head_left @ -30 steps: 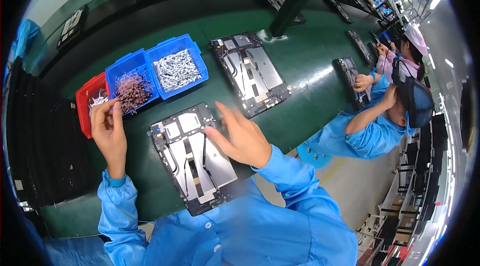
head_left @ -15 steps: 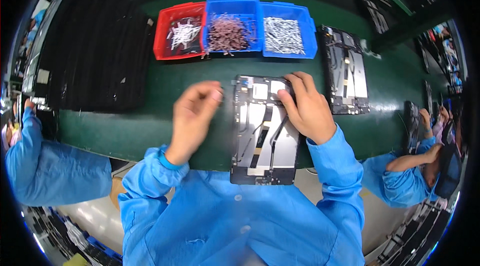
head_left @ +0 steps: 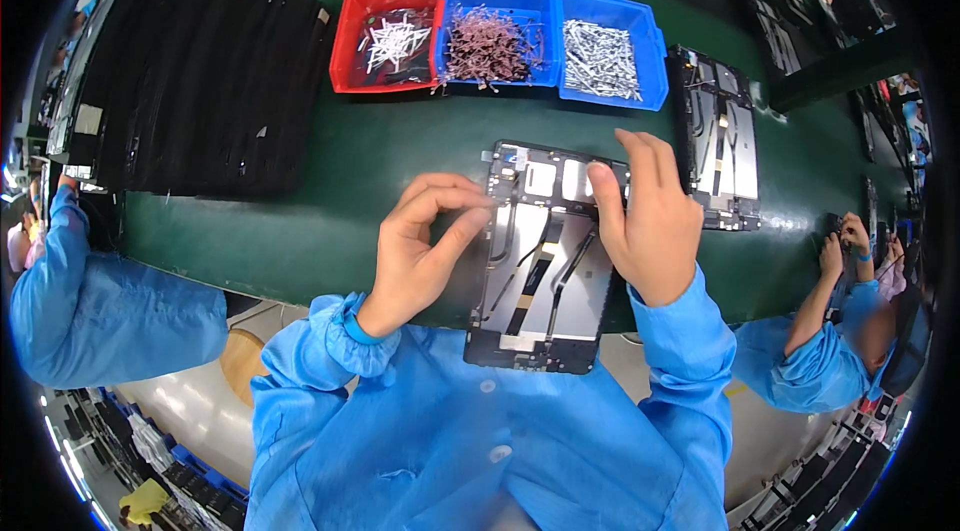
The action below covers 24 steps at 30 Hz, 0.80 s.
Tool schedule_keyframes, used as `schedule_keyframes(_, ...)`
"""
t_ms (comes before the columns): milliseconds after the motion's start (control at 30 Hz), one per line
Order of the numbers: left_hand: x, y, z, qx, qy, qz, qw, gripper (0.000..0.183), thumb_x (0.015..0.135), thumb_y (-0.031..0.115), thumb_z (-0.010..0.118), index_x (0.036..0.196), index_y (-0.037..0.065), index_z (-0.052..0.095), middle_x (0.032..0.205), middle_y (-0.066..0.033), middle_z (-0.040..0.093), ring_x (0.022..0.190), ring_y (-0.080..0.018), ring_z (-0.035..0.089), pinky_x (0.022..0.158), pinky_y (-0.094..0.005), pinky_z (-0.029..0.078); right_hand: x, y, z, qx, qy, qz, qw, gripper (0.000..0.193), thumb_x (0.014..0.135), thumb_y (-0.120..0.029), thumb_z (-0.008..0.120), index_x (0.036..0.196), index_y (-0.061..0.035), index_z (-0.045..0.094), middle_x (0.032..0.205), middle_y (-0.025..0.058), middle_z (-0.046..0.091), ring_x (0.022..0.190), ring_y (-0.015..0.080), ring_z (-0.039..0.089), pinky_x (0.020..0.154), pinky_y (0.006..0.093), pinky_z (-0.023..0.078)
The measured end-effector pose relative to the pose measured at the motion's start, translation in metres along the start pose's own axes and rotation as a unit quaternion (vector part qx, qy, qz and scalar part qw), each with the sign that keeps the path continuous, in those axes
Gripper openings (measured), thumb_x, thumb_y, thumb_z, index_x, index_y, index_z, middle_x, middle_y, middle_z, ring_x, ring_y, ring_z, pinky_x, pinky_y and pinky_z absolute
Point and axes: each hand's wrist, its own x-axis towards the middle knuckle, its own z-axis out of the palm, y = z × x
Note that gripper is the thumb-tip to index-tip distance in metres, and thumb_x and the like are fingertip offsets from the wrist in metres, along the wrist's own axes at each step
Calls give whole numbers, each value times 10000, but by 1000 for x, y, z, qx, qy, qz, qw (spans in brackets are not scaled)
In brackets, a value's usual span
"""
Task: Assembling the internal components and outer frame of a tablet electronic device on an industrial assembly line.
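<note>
An opened tablet (head_left: 570,281) lies in front of me with its inside facing up: silver plate, dark flat cables, black frame. It is slightly tilted, its near end at the table's front edge. My left hand (head_left: 420,246) is at its upper left edge, thumb and forefinger drawn together; whatever may be between them is too small to make out. My right hand (head_left: 655,226) is over the upper right corner, thumb and fingers apart. The thumb is above the pale patches there, and I cannot tell whether it touches. The palm hides part of the right edge.
Beyond the tablet stand a red bin (head_left: 355,79) of white strips, a blue bin (head_left: 550,1) of reddish-brown small parts and another blue bin (head_left: 655,61) of silvery pieces. A second opened tablet (head_left: 735,151) lies right. Black stacked trays (head_left: 200,81) rise left. Co-workers sit both sides.
My left hand has moved right, to the tablet's left edge. My right hand has loosened, its fingers lifting from the corner. The tablet has turned slightly clockwise.
</note>
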Motion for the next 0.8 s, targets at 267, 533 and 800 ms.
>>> schedule_keyframes(267,8,14,5,46,-17,91,995,124,866,-53,757,983,-15,740,951,-106,724,880,-217,692,782,-318,544,-12,-40,10,433,-136,-17,891,264,861,-30,787,1112,11,717,936,74,726,537,52,569,489,217,413)
schedule_keyframes(533,11,12,2,269,22,287,919,301,695,-62,835,962,43,745,900,-83,706,821,-272,673,726,-357,557,-16,-42,19,424,-75,-25,902,115,876,10,756,986,17,723,857,65,676,562,59,552,469,225,418)
schedule_keyframes(800,10,0,0,342,45,340,875,340,715,-60,817,1028,55,750,909,-76,687,791,-270,654,694,-348,553,-19,-43,22,383,-71,-37,920,149,857,-24,745,998,-47,703,886,118,644,724,302,670,649,366,547)
